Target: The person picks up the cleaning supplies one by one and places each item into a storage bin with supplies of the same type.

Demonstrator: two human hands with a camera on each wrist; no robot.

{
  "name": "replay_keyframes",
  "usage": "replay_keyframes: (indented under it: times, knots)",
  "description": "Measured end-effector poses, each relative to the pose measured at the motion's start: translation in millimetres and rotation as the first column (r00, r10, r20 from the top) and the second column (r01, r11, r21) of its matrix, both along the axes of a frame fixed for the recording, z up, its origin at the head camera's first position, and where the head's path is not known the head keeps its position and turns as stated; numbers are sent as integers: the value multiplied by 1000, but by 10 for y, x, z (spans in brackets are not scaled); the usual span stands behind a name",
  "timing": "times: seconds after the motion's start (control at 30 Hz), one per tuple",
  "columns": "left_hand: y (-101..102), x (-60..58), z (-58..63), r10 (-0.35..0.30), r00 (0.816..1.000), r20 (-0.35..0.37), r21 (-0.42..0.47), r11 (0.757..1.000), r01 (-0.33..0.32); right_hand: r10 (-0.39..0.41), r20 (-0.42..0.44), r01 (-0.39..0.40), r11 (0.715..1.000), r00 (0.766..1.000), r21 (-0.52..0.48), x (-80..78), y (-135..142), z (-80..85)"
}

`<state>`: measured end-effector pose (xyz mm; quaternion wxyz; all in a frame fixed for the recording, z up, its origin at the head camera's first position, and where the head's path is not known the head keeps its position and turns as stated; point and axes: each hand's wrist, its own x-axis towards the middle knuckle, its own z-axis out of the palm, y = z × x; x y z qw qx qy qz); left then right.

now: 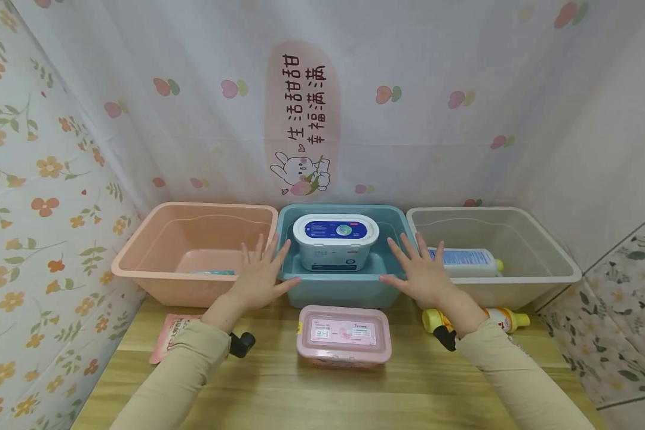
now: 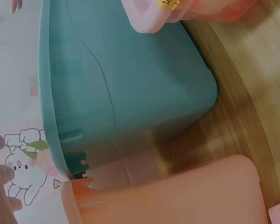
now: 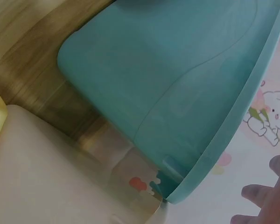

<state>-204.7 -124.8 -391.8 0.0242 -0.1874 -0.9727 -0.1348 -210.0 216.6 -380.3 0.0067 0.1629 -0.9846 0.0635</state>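
Observation:
My left hand (image 1: 259, 276) is spread with straight fingers above the gap between the pink bin (image 1: 156, 276) and the blue bin (image 1: 349, 292), holding nothing. On the other side my right hand (image 1: 423, 275) is spread the same way, over where the blue bin meets the beige bin (image 1: 543, 279). A white oval tub with a blue label (image 1: 335, 245) stands in the blue bin. Between my forearms, a pink lidded box (image 1: 344, 335) rests on the table. In both wrist views only fingertips show at the edge, beside the blue bin wall (image 2: 130, 70).
A white bottle (image 1: 464, 263) lies in the beige bin. A yellow-capped bottle (image 1: 500, 319) lies on the table by my right wrist, and a pink packet (image 1: 169, 334) by my left forearm. Behind the bins hangs a printed curtain (image 1: 408, 137).

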Motion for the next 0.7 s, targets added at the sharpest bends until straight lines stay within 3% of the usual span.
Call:
replay_keyframes:
  times: [0.17, 0.37, 0.7]
  knots:
    - [-56, 28, -27, 37, 998, -51, -35, 999, -39, 6, -14, -6, 1000, 1000, 3, 6, 8, -15]
    - [-194, 102, -45, 82, 995, -64, 12, 997, -82, -12, 6, 12, 1000, 1000, -2, 7, 56, -42]
    - [-580, 365, -177, 132, 986, -101, 45, 991, -128, -34, 27, 35, 999, 999, -16, -2, 157, -123]
